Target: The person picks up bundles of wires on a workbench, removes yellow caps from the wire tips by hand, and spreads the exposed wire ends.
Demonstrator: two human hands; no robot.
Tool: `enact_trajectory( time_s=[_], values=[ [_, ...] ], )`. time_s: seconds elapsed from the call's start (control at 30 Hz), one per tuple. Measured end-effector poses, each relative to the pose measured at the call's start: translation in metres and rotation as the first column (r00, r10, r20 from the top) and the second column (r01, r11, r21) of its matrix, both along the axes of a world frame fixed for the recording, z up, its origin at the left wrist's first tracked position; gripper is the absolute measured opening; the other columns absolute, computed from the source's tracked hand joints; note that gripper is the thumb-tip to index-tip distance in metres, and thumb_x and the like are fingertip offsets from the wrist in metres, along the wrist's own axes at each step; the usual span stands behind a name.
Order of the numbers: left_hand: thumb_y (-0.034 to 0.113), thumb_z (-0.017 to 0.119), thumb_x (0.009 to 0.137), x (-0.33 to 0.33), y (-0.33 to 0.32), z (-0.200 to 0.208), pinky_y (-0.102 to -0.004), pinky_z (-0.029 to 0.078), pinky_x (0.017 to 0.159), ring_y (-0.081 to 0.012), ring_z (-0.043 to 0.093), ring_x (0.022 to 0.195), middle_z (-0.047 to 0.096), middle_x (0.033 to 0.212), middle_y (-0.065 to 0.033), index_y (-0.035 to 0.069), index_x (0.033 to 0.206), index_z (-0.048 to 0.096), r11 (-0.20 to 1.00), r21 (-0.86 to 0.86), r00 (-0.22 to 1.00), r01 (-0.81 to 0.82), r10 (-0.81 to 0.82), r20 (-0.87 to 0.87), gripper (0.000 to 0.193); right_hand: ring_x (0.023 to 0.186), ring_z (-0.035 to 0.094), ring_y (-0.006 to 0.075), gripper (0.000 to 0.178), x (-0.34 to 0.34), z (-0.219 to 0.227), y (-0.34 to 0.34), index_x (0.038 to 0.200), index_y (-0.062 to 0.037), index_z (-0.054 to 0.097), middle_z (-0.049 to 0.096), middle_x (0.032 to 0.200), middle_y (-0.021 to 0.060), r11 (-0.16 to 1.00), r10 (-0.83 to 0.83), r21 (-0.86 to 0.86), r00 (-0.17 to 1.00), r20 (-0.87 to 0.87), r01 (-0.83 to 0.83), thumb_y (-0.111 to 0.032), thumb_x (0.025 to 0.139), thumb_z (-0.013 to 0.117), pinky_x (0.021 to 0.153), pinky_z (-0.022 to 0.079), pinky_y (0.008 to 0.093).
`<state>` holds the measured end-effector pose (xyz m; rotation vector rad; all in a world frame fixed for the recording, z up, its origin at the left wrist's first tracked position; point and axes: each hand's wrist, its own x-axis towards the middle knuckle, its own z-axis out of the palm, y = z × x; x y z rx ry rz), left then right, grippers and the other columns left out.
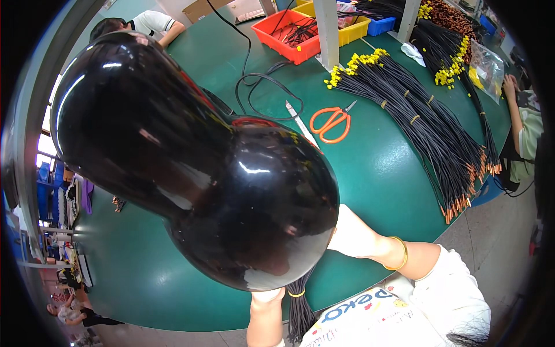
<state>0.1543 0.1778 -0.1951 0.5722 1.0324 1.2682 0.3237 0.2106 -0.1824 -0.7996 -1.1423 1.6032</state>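
A large glossy black object with two rounded lobes [254, 202] fills the middle of the view and hides most of both hands. Below its lower edge shows the heel of my left hand [267, 295]; the fingers are hidden. Right beside that wrist, a bundle of black cables [299, 315] tied with a yellow band hangs toward my lap. My right hand [351, 233] reaches in from the right, its fingers also behind the black object. What either hand holds cannot be seen. Farther off lie orange-handled scissors [332, 125] and a slim pale cutter-like tool [300, 124].
Long bundles of black cables [425, 121] with yellow connectors and copper-coloured ends cover the right of the green table [370, 179]. A red bin [292, 49] and a yellow bin [354, 33] stand at the back near a grey post [328, 34]. People sit at the far left and right.
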Motion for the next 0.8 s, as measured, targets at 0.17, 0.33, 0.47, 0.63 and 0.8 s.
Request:
enact_trajectory(
  time_s=[0.17,0.33,0.47,0.63,0.8],
  values=[
    [-0.012,0.059,0.065,0.005,0.006,0.020,-0.0264,0.046,0.069,-0.0169,0.057,0.075,0.057,0.084,-0.0094,-0.002,0.093,0.052,0.995,-0.018,0.991,0.102,-0.103,-0.081,0.030,0.084,0.054,0.0116,0.022,-0.002,0.001,0.000,0.092,-0.0011,0.057,0.058,0.089,0.0048,0.999,-0.050,-0.025,0.995,-0.084,0.048,-0.009,0.074,0.065,0.077,0.042,0.0262],
    [-0.012,0.058,0.065,0.002,-0.001,0.005,-0.0261,0.046,0.069,-0.0168,0.057,0.074,0.057,0.082,-0.0090,-0.002,0.094,0.052,0.999,-0.038,0.999,-0.004,0.002,-0.043,0.031,0.085,0.054,0.0122,0.019,0.000,0.011,0.001,0.090,-0.0010,0.056,0.058,0.088,0.0060,0.999,0.001,-0.041,0.995,-0.102,-0.005,-0.006,0.074,0.064,0.076,0.043,0.0257],
    [-0.012,0.058,0.066,0.004,0.005,0.015,-0.0255,0.046,0.068,-0.0165,0.057,0.073,0.057,0.081,-0.0082,-0.002,0.094,0.052,0.997,-0.028,0.996,0.078,-0.079,-0.031,0.030,0.085,0.054,0.0126,0.020,-0.002,0.006,-0.001,0.091,-0.0006,0.056,0.058,0.088,0.0069,0.994,-0.015,-0.107,0.985,-0.174,-0.004,-0.004,0.073,0.065,0.078,0.043,0.0257],
    [-0.012,0.058,0.067,0.007,0.003,0.009,-0.0250,0.046,0.068,-0.0154,0.056,0.071,0.056,0.081,-0.0075,-0.002,0.092,0.052,0.999,0.036,0.996,0.035,-0.032,-0.078,0.028,0.084,0.054,0.0126,0.023,-0.003,0.004,-0.001,0.092,-0.0005,0.056,0.057,0.090,0.0068,0.997,-0.048,-0.062,0.991,-0.122,0.041,-0.006,0.072,0.066,0.079,0.042,0.0263],
    [-0.011,0.064,0.063,0.009,0.001,0.010,-0.0243,0.044,0.069,-0.0146,0.056,0.074,0.056,0.082,-0.0071,-0.002,0.088,0.053,0.990,0.122,0.973,0.074,-0.045,-0.227,0.029,0.082,0.055,0.0123,0.023,0.000,0.003,-0.001,0.090,0.0006,0.058,0.059,0.086,0.0071,0.994,-0.088,0.067,0.996,0.023,0.086,-0.009,0.072,0.067,0.078,0.043,0.0274]
  ],
)
